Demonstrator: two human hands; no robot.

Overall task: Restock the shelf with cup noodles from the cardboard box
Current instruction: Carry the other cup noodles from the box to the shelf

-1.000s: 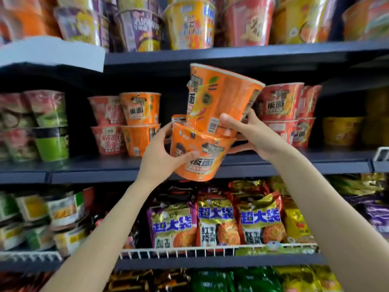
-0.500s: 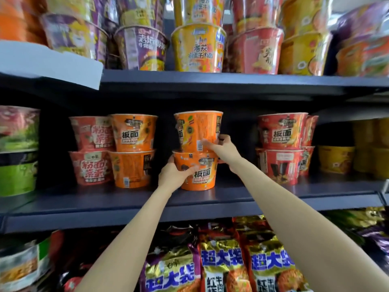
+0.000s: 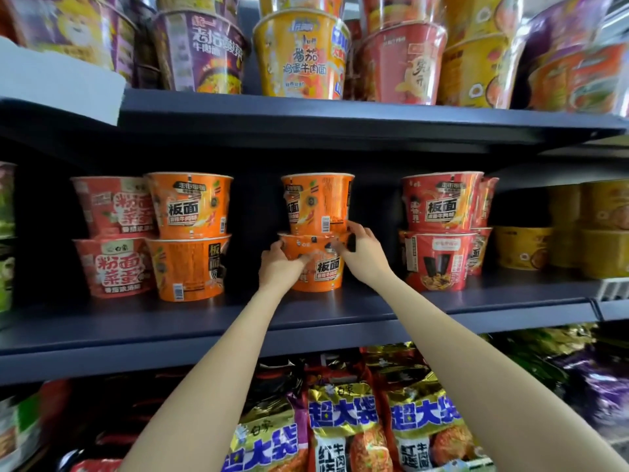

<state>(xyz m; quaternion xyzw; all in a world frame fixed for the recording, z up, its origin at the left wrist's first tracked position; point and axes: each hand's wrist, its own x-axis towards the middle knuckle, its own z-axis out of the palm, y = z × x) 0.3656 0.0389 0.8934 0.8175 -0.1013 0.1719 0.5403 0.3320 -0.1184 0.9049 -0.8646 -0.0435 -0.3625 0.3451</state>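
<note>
Presently, two orange cup noodles are sitting stacked on the middle shelf (image 3: 340,315), the upper cup (image 3: 318,202) resting squarely on the lower cup (image 3: 316,264). The left hand (image 3: 279,267) is gripping the lower cup's left side; the right hand (image 3: 362,253) is curling round its right rim.

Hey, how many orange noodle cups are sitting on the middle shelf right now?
4. Two are stacked at left: the top left cup on the bottom left cup. Two are stacked in the middle: the top centre cup on the bottom centre cup. Others may hide behind.
</note>
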